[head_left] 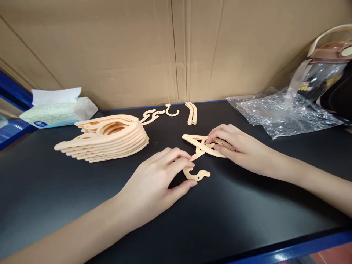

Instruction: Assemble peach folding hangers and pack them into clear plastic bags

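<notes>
Hanger (202,147) between left fingers (177,164), right fingers (223,134)

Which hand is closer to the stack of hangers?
Left. The left hand lies just right of the stack; the right hand is farther right, on the loose hanger.

Two hands (154,179) (239,148), one loose hanger (193,139), one hanger stack (110,143)

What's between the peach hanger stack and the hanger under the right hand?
Only bare black tabletop, per the head view, between the stack of peach plastic hangers and that peach plastic hanger.
</notes>
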